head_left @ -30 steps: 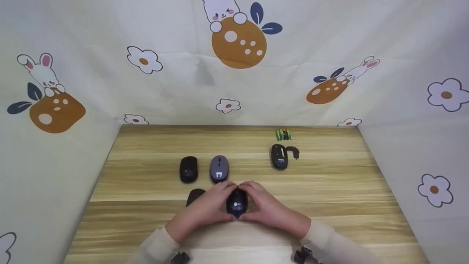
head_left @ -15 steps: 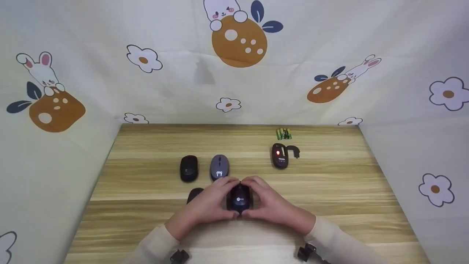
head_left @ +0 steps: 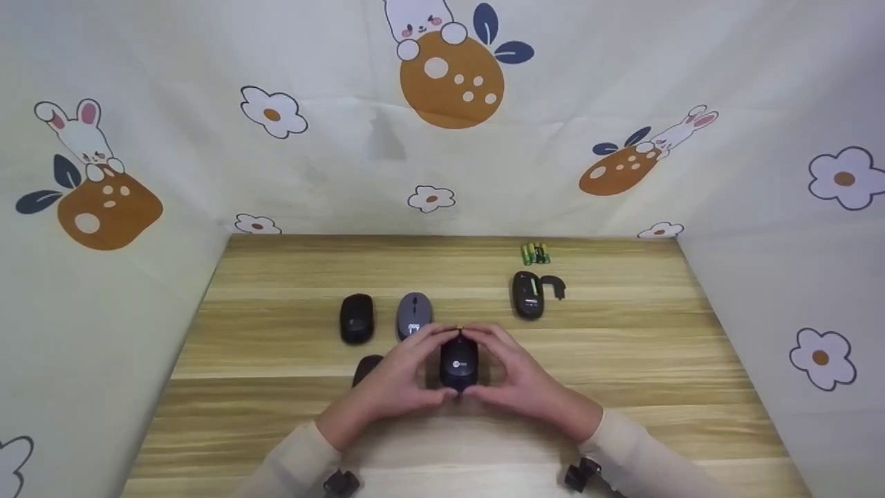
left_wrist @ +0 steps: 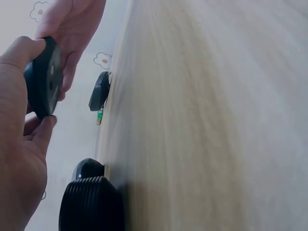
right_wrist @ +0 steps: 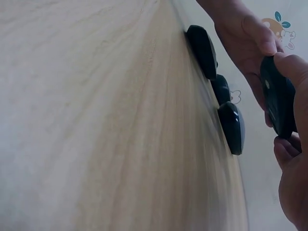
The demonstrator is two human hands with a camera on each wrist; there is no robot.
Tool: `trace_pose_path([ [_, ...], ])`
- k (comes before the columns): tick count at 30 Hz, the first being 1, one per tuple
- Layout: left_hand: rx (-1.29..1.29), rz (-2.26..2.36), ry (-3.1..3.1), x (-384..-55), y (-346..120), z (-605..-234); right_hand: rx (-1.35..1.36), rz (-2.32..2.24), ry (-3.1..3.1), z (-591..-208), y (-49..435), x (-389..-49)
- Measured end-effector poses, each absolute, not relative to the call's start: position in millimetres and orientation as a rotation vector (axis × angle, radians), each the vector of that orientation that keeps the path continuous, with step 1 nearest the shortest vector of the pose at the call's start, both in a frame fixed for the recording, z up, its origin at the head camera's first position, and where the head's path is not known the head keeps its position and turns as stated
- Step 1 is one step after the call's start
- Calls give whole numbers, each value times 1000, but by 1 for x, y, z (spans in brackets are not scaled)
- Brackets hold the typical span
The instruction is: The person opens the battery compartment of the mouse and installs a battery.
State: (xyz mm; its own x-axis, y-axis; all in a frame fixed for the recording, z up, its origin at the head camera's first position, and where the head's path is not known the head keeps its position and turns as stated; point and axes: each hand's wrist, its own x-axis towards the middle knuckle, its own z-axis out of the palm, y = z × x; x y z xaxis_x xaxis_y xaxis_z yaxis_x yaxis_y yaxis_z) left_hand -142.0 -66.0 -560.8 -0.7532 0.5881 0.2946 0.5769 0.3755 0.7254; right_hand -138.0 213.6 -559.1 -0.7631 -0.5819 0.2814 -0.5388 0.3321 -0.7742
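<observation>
A black computer mouse (head_left: pixel 459 363) with a small white logo is held between both hands, logo side up in the head view. My left hand (head_left: pixel 397 373) grips its left side, with thumb at the near end and fingertips at the far end. My right hand (head_left: pixel 529 377) mirrors that grip on the other side. In the left wrist view the mouse (left_wrist: pixel 42 79) is raised off the table, its underside partly showing. The right wrist view also shows the mouse (right_wrist: pixel 279 98) pinched at both ends, clear of the tabletop.
Left of the hands lie a black mouse (head_left: pixel 357 318), a grey mouse (head_left: pixel 413 310) and another dark mouse (head_left: pixel 366 366) half hidden by the left hand. Back right, an upturned mouse (head_left: pixel 527 296) sits beside its cover (head_left: pixel 554 284), with several batteries (head_left: pixel 536 254) behind it.
Both hands have shifted the held mouse slightly right and toward the back. A red light on the upturned mouse showed half a second ago and does not show now.
</observation>
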Motion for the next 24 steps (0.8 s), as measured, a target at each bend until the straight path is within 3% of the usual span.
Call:
trace_pose_path([
  [24, 1329, 1641, 2584, -147, -51, -555, -1560, -1635, 2584, -550, 214, -147],
])
